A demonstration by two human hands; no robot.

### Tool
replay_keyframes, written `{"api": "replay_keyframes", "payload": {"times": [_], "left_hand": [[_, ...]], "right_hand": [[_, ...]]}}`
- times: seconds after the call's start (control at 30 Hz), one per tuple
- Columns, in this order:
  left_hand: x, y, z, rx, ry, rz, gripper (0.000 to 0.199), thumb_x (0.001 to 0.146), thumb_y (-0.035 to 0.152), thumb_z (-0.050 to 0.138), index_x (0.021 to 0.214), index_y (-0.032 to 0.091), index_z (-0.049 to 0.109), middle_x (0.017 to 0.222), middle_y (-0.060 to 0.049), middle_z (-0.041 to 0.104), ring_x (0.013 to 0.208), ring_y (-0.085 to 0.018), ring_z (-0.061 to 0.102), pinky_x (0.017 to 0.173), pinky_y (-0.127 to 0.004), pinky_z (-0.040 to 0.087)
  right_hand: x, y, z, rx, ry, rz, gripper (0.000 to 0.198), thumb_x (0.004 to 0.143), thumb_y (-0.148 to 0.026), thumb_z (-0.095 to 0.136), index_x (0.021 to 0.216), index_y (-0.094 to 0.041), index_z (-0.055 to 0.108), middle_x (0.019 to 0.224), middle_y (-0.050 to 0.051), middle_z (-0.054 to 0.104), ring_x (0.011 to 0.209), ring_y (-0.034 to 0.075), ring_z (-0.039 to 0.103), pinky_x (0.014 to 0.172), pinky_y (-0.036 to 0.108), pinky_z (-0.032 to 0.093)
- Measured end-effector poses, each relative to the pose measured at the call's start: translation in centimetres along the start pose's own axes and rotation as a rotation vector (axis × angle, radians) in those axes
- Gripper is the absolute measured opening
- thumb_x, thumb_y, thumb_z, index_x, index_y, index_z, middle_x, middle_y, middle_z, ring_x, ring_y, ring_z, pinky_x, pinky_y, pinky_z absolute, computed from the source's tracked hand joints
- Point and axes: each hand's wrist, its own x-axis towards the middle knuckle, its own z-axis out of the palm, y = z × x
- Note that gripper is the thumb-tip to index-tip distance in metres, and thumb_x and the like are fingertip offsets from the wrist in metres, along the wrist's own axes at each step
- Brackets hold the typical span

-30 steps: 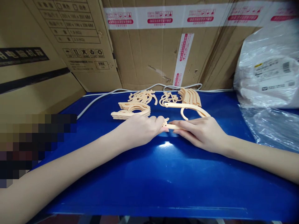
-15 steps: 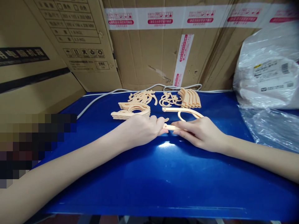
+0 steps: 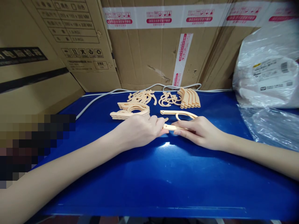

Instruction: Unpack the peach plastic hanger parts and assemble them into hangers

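Note:
Between my two hands is a beige plastic folding hanger. Its long far arm (image 3: 171,112) points left, with a curved loop beneath it, and its near arm (image 3: 170,127) runs between my fingertips. My right hand (image 3: 202,132) is closed on the hanger, pinching the near arm with thumb and fingers. My left hand (image 3: 146,129) is closed at the near arm's holed left end. A small beige tip (image 3: 166,119) pokes out above its fingers; the rest of that piece is hidden. Just behind my left hand lies a stack of beige hanger pieces (image 3: 121,115).
Loose beige hooks (image 3: 141,97) and further curved pieces (image 3: 168,99) lie at the back of the blue table (image 3: 149,180). Beside them stand several hanger arms (image 3: 190,98). A white cable (image 3: 93,100), cardboard boxes (image 3: 144,56) and a clear plastic bag (image 3: 263,71) border the table.
The hanger's far arm has dropped slightly and shifted a little left, closer to the near arm. Both hands keep their grip in nearly the same place.

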Motion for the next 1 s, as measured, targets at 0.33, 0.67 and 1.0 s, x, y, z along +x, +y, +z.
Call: {"api": "replay_keyframes", "payload": {"times": [0.33,0.67,1.0], "left_hand": [[-0.02,0.01,0.0,-0.004,0.011,-0.003,0.041,0.103,0.033,0.029,0.071,0.018,0.049,0.057,0.0,0.054,0.051,-0.016,0.057,0.047,-0.028,0.032],[-0.13,-0.07,0.14,-0.013,0.003,0.017,0.04,0.102,0.034,0.033,0.072,0.016,0.052,0.058,-0.001,0.055,0.051,-0.016,0.056,0.046,-0.027,0.031],[-0.18,0.05,0.66,-0.206,0.014,-0.124,0.038,0.096,0.039,0.044,0.068,0.017,0.056,0.054,0.001,0.057,0.049,-0.013,0.056,0.044,-0.026,0.022]], "right_hand": [[0.22,0.12,-0.04,0.11,-0.025,0.009,0.035,0.099,-0.04,0.042,0.105,-0.016,0.067,0.067,-0.003,0.055,0.055,0.007,0.045,0.057,0.02,0.034],[0.16,0.1,-0.17,0.1,-0.03,-0.011,0.033,0.099,-0.039,0.043,0.106,-0.017,0.067,0.069,-0.003,0.059,0.055,0.007,0.048,0.056,0.02,0.035],[-0.26,0.19,0.52,-0.224,0.092,-0.117,0.031,0.1,-0.035,0.042,0.105,-0.019,0.068,0.071,0.001,0.071,0.055,0.011,0.06,0.054,0.022,0.037]]}}
